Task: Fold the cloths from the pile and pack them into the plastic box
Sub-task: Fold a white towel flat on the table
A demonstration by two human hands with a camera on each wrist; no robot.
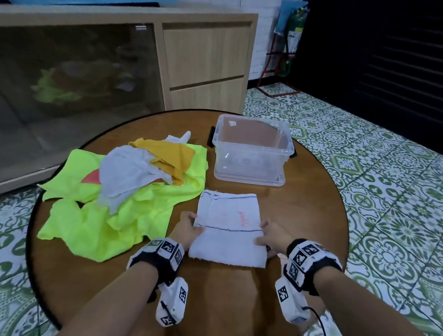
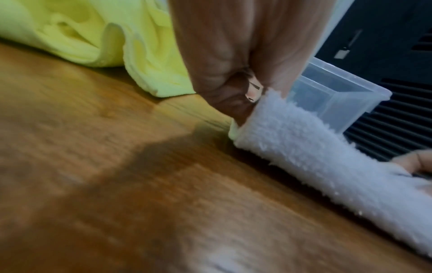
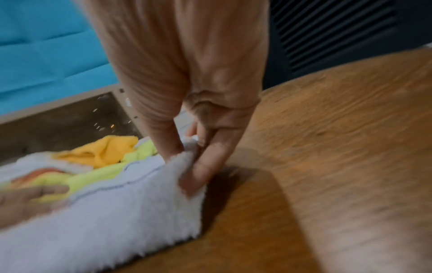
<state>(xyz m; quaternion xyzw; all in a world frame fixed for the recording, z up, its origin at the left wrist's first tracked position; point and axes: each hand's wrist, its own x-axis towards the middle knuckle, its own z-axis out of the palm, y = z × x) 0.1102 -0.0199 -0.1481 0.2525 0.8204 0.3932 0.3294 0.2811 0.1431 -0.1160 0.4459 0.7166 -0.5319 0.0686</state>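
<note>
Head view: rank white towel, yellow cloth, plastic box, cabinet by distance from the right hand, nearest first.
1. White towel: in the right hand, its right edge pinched.
2. Plastic box: beyond the towel, mid-table.
3. Yellow cloth: top of the pile, far left.
4. Cabinet: off the table, behind.

The head view looks forward and down from above onto the round worktop (image 1: 301,221), both forearms entering from the bottom of the frame. The left wrist view sits low and very close over the wood, facing along the left hand (image 2: 233,55) toward the box (image 2: 339,99) at centre right. The right wrist view, equally near, faces leftward along the right hand (image 3: 198,92). All three share the white towel (image 1: 228,233).
</note>
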